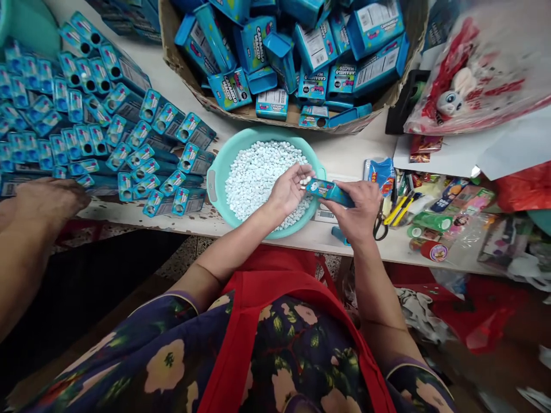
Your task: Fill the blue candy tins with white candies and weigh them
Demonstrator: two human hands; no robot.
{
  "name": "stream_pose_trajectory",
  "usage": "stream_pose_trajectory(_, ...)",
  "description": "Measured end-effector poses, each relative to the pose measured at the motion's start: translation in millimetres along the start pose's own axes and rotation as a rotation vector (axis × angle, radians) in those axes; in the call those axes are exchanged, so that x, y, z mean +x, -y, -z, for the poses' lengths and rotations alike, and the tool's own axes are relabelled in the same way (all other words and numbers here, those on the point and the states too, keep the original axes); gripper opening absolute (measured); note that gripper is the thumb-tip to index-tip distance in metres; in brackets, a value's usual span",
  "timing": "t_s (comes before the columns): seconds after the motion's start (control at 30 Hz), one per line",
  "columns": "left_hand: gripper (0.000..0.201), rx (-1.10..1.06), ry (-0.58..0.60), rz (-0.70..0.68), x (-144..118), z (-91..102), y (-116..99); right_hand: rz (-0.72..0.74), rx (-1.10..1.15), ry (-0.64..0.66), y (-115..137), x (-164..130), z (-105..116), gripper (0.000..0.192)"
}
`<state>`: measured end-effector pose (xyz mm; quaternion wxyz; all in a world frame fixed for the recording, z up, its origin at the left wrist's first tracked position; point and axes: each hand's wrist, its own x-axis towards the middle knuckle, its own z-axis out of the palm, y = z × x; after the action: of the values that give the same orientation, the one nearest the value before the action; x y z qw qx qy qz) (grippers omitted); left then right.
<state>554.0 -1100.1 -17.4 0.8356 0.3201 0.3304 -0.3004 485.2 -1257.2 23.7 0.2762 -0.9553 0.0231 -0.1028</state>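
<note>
My left hand is cupped palm up over a turquoise basin, with a few small white candies at its fingertips. Many more pale candies fill the basin below it. To the right, my right hand grips a blue candy box printed with "Caramelo Macizo". The box is tilted on its side, its left end close to my left fingertips at the basin's right rim. Part of a small scale shows beneath the box.
A cardboard carton of blue boxes stands behind the basin. Many upright blue boxes cover the table's left side, near another person's hand. Scissors, a yellow cutter, sweets and a plastic bag lie at right.
</note>
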Motion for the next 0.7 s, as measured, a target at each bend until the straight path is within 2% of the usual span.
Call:
stream_pose_trajectory(0.2, 0.018, -0.01, 0.034, 0.013, -7, 5.2, 1, -0.061, 0.053, -0.071, -2, -9, -4, 0.037)
stream_pose_trajectory(0.33, 0.014, 0.1, 0.035, -0.05, -10, 15.5, -4, -0.18, 0.178, -0.143, -4, -17, 0, 0.042)
stream_pose_trajectory(0.47, 0.019, 0.36, 0.039, -0.198, -6, 35.8, -11, -0.264, 0.324, -0.166, -10, -28, -5, 0.046)
stream_pose_trajectory(0.57, 0.021, 0.704, 0.028, -0.421, -5, 48.4, -13, -0.29, 0.4, -0.163, -10, -34, -7, 0.049)
stream_pose_trajectory(0.6, 0.021, 0.761, 0.016, -0.485, -6, 49.9, -13, -0.284, 0.405, -0.172, -8, -35, -6, 0.049)
stream_pose_trajectory(0.63, 0.022, 0.763, 0.012, -0.519, -8, 49.5, -13, -0.264, 0.395, -0.184, -4, -35, -5, 0.048)
stream_pose_trajectory(0.7, 0.028, 0.631, 0.037, -0.485, -15, 43.6, -11, -0.194, 0.336, -0.206, 4, -33, -1, 0.045)
